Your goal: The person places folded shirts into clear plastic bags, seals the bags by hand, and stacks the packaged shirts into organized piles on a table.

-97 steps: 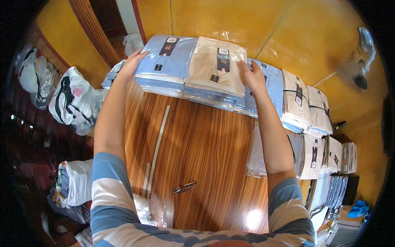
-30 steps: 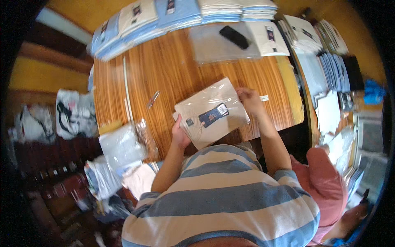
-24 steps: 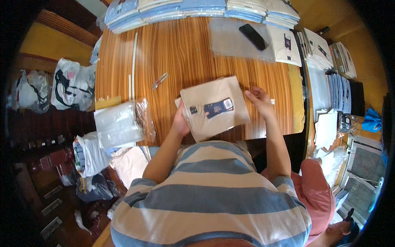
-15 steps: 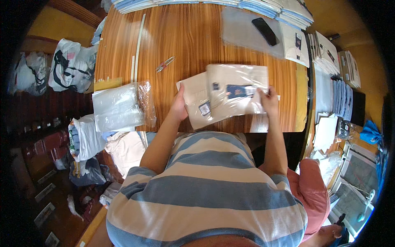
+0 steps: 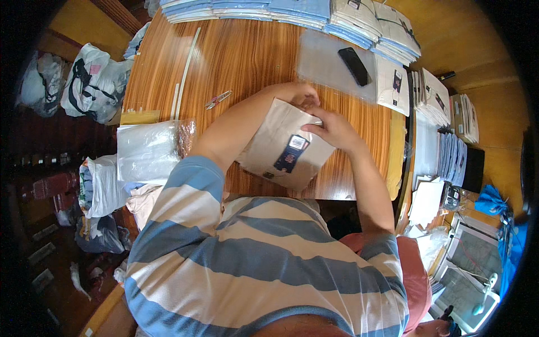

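Note:
A flat folded beige garment in a clear plastic bag [image 5: 266,137] lies tilted on the table in front of me, a dark tag with a white sticker on its upper face. My left hand [image 5: 302,95] reaches across to its far edge, fingers curled there and partly hidden. At the same far corner, my right hand [image 5: 332,128] grips the bag with the thumb on top and the fingers beyond the edge. Both hands nearly meet. Red-handled thread snips [image 5: 218,99] rest on the wood to the left of my left forearm.
The wooden table [image 5: 236,62] carries clear empty bags [image 5: 147,149] at left and a black phone [image 5: 353,66] on a clear plastic sheet at far right. Stacks of bagged blue and beige garments [image 5: 297,12] line the back edge. More packets [image 5: 429,98] stand along the right.
The bagged garment has turned, and its tag now slants. My left hand has swung from its left side to the far edge, and my right hand has moved left to join it.

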The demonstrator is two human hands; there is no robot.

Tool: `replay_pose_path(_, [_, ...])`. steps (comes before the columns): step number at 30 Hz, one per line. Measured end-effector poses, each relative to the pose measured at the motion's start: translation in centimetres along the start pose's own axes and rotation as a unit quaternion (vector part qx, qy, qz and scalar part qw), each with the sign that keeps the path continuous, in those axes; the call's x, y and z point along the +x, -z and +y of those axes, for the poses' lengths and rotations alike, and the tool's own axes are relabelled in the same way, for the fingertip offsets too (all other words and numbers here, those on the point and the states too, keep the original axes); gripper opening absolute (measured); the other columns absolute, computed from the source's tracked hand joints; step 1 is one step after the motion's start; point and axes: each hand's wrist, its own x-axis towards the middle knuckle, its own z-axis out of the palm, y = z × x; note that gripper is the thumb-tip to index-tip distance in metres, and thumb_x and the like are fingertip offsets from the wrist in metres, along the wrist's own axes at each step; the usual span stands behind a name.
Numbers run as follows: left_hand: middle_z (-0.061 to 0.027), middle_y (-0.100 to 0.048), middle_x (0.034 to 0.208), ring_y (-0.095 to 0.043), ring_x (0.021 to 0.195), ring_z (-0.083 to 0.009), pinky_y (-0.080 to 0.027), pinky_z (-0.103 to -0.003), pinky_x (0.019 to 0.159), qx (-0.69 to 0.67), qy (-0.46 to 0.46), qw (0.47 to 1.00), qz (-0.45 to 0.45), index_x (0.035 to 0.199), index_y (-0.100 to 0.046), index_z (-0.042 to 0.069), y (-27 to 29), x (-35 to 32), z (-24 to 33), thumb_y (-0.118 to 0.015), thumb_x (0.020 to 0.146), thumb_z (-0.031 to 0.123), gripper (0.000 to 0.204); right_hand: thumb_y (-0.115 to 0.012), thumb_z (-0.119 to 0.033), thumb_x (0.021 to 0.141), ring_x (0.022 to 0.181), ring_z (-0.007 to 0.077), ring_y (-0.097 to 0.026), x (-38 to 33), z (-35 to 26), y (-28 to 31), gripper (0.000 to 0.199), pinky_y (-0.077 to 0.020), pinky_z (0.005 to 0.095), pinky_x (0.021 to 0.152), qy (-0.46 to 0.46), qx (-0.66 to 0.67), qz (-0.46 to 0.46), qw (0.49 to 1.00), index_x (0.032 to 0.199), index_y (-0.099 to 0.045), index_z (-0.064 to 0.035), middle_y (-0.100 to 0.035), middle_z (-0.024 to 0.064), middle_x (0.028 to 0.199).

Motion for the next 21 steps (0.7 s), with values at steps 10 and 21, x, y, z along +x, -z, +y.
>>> replay_pose_path(10, [-0.0154, -0.071, 0.087, -0.072, 0.068, -0.0251, -0.059, -0.035, 0.059, -0.321, 0.416, 0.803, 0.282, 0.107, -0.064, -0.002, -8.3, -26.8, 8.7, -0.051, 0.109, 0.021, 0.027, -0.085, -0.038, 0.083, 0.099, 0.0339, -0.070, 5.9, 11.6, -2.2, 0.050, -0.0550, 0.0413, 0.089, -0.098, 0.028, 0.001, 0.995, 0.115, -0.072, -0.0014, -0.072, 0.0179, 0.109])
replay_pose_path(21, [-0.0168, -0.066, 0.118, -0.064, 0.109, -0.0223, -0.051, -0.035, 0.092, -0.164, 0.288, 0.792, 0.513, 0.133, -0.047, -0.001, -15.5, -20.3, 9.6, -0.070, 0.100, 0.021, 0.046, -0.083, -0.035, 0.089, 0.113, 0.0252, -0.068, 3.4, 9.8, -3.0, 0.066, -0.0534, 0.0383, 0.097, -0.218, 0.330, -0.024, 0.918, 0.137, -0.059, 0.0035, -0.070, 0.0172, 0.125])
